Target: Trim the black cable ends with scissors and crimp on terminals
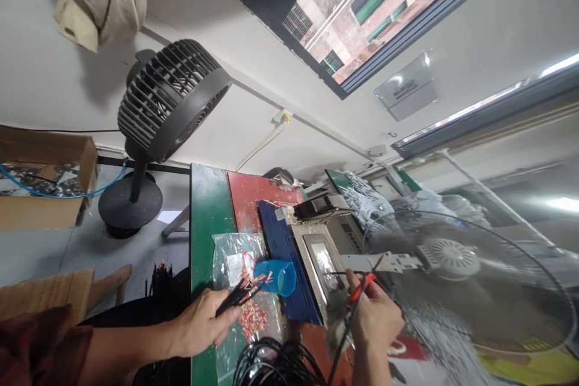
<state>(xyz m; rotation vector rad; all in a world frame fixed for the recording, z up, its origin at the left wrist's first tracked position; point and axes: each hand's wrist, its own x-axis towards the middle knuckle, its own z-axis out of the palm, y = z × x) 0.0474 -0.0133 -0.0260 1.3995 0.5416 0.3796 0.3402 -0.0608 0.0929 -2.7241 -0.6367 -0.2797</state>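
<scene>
Left hand (205,322) grasping black wires (236,297) near left edge of surface (203,223); right hand (376,316) gripping orange-handled tool (363,288); black coil (275,367) toward near edge

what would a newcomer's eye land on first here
Probably the big wire-guarded fan filling the right side, then the dark grey fan standing by the wall at left. Lower centre, a translucent blue cup stands out near scattered red and yellow bits, with the left grip holding black wires beside it.
</scene>
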